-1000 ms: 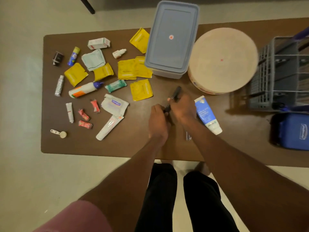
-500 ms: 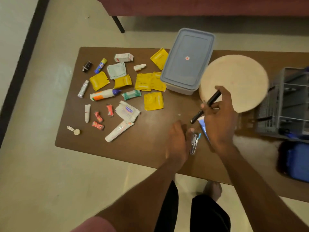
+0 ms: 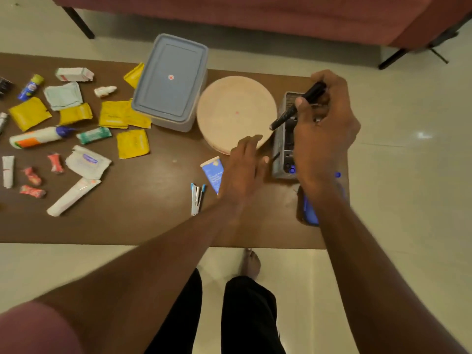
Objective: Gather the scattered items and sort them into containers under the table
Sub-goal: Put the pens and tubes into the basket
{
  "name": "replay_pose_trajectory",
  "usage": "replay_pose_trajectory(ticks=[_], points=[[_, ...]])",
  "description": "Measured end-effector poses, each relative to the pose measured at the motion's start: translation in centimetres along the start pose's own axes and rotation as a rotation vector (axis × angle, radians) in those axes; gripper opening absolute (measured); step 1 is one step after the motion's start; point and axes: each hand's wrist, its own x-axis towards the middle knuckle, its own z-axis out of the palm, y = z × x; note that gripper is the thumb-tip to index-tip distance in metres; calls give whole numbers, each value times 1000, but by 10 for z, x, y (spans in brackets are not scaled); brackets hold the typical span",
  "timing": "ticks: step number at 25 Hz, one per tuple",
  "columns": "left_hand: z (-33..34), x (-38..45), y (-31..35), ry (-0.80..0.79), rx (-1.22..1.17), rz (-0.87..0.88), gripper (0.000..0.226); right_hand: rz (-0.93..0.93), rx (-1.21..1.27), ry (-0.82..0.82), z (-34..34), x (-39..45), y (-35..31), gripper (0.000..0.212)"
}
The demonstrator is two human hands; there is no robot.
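Note:
My right hand grips a black marker and holds it tilted above the grey wire basket at the table's right end. My left hand hovers with relaxed fingers beside the round beige box, over a blue and white tube. A small stapler-like tool lies on the brown table just left of my left wrist. Scattered items fill the left half: yellow sachets, white tubes, red wrapped sweets, a glue bottle.
A grey lidded plastic box stands at the table's back, touching the round box. A blue pouch lies near the right front corner, partly under my right forearm. A red bench stands behind. My feet are on the pale floor below.
My right hand has carried the marker up and to the right, from the table middle to above the wire basket. My left hand let go and moved right. The camera swung right.

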Motion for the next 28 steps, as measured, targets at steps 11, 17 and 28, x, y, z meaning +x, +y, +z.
replay_pose_trajectory(ticks=[11,17,28], points=[[49,20,20,-223,24,-25,67,-35,-581,-421,-30,50,59,34],[37,12,15,-282,-133,-120,62,-238,-931,-592,-6,43,59,18],[-16,-55,-51,-8,145,-233,35,-300,-964,-645,34,-3,41,42]])
